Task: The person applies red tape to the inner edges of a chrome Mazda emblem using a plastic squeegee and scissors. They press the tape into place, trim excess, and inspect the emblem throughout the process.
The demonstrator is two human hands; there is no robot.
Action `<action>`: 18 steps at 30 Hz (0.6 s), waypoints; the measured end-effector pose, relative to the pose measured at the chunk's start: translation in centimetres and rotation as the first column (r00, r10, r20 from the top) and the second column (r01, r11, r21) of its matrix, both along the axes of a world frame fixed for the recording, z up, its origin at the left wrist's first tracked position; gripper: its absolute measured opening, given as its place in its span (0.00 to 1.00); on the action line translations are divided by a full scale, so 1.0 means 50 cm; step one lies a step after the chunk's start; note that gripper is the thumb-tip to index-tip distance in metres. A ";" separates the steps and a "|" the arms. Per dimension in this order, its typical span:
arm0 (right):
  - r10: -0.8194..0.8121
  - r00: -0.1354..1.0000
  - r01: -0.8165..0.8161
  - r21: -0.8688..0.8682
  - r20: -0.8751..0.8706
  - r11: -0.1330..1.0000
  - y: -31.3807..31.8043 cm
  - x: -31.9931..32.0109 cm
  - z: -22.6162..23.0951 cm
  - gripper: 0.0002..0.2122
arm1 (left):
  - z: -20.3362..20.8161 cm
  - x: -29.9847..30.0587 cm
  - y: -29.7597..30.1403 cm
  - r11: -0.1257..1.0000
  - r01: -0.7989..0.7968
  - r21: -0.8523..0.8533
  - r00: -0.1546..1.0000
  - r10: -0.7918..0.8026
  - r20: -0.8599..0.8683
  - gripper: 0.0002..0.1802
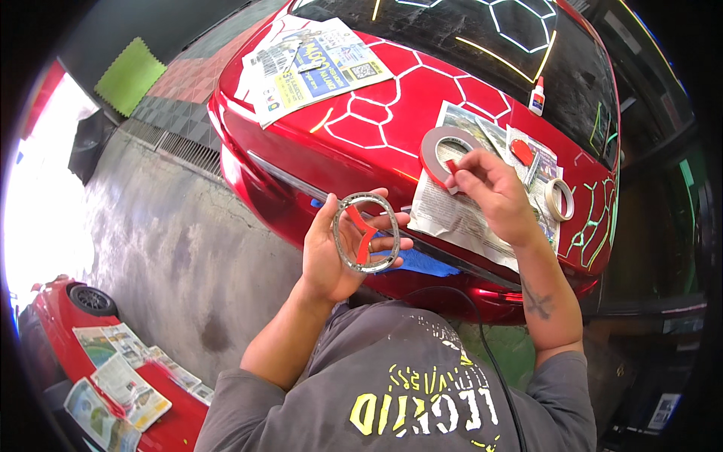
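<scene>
My left hand [324,252] is turned palm up, its fingers around an oval chrome car emblem [369,267] shaped as a ring. Red-backed strips of tape [364,249] cross the inside of the ring in an angled shape. My right hand [501,197] pinches a small red piece of tape [452,166] between thumb and fingertips. That piece is over a roll of red-lined double-sided tape [434,142]; whether it is still joined to the roll I cannot tell. Under the roll, a newspaper [452,215] covers part of the red car's trunk lid [407,105].
On the newspaper are a masking tape roll [559,199], a slim metallic tool [532,170] and a red piece [521,152]. A white glue bottle [537,99] stands by the rear window. More printed sheets [324,75] cover the lid's left. A blue cloth [422,262] shows below. Another red car [56,324] is lower left.
</scene>
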State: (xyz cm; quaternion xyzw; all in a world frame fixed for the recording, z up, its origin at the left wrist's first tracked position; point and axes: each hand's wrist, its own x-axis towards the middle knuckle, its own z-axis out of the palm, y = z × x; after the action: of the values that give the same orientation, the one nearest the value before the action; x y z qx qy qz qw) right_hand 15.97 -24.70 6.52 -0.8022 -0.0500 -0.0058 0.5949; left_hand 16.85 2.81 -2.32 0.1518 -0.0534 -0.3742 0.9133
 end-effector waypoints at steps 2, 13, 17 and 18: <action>-0.002 0.999 -0.005 0.184 0.038 0.983 -0.034 -0.022 -0.022 0.06 | -0.001 -0.012 -0.021 1.000 -0.007 0.004 1.000 0.007 0.008 0.44; -0.066 0.988 0.050 0.114 0.140 0.992 -0.049 -0.019 -0.032 0.09 | 0.023 -0.053 -0.096 0.999 -0.002 0.041 0.999 0.000 0.055 0.44; -0.034 0.990 0.031 0.020 0.140 0.999 -0.056 -0.011 -0.020 0.09 | 0.032 -0.060 -0.106 0.998 -0.010 0.064 0.997 0.005 0.074 0.43; -0.015 0.988 0.014 0.006 0.151 1.000 -0.055 -0.011 -0.018 0.10 | 0.035 -0.062 -0.108 0.998 -0.014 0.066 0.997 0.009 0.077 0.42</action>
State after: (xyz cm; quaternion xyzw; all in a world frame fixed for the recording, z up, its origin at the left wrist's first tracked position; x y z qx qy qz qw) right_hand 15.44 -27.43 5.64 -0.7984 -0.0889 -0.0710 0.5913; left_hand 13.74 -2.61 -0.57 0.1966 -0.0749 -0.3642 0.9072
